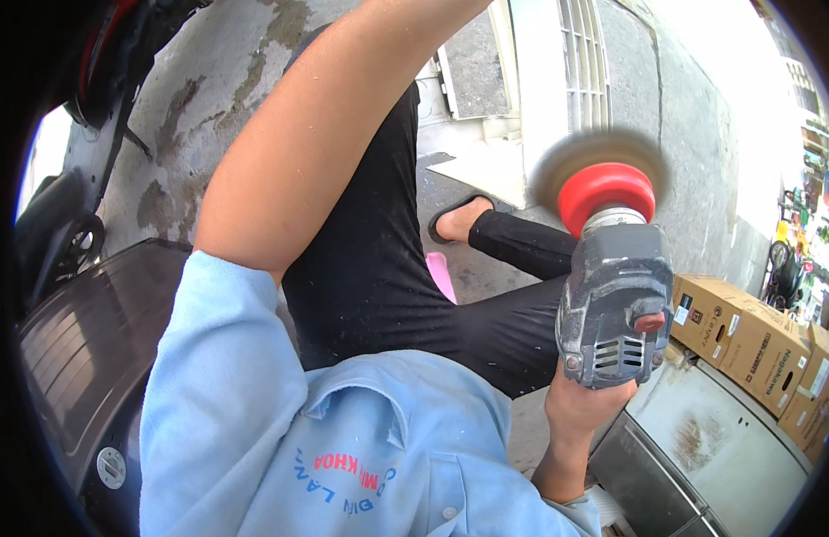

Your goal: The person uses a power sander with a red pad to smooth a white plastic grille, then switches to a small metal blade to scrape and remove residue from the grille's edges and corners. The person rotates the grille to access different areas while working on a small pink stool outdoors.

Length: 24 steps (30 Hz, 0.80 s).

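My right hand (586, 404) is closed round the body of a grey and black angle grinder (616, 282), held up at the right in front of my bent leg. The tool has a red button on its head. At its far end sits a red backing pad (604, 195) with a round disc (550, 170) whose rim is blurred, as if spinning. The disc overlaps a white slatted plastic panel (585, 67) in the picture; whether they touch I cannot tell. My left arm (316, 134) stretches forward and leaves the upper edge, so the left hand is out of sight.
White plastic frame pieces (477, 170) lie ahead on the concrete floor (226, 80). A pink piece (440, 276) lies between my legs. Cardboard boxes (745, 338) and a stained white appliance panel (701, 434) are at the right. A motorbike (101, 331) stands close on the left.
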{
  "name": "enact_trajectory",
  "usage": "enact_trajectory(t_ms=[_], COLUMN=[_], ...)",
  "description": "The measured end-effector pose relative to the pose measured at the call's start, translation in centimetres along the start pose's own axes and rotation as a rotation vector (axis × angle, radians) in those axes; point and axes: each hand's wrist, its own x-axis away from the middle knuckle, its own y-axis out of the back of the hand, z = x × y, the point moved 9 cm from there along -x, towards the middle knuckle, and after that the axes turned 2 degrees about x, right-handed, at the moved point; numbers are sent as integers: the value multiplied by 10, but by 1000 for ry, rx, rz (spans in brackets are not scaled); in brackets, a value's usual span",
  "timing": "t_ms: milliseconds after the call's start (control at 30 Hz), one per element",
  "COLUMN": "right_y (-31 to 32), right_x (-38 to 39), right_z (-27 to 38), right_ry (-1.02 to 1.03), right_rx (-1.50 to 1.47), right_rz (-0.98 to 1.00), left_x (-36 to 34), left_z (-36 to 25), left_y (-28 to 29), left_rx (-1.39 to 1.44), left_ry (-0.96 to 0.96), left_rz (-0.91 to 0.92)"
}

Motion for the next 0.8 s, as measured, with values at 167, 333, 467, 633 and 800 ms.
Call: enact_trajectory(t_ms=[167,333,467,633,800], right_y=[4,3,5,7,0], right_x=[0,-4,-1,-6,-5], right_z=[-23,-3,-23,-7,-25], right_ry=[-129,-38,-118,-3,-121], right_rx=[46,23,87,50,55], right_rz=[-36,-48,-31,-52,22], left_x=[3,-1,1,5,16], left_z=[-1,0,-1,0,-5], left_y=[0,1,2,-1,-4], left_rx=[31,-52,-6,20,-92], left_ry=[5,64,73,12,-71], left_rz=[4,-85,-67,-5,-105])
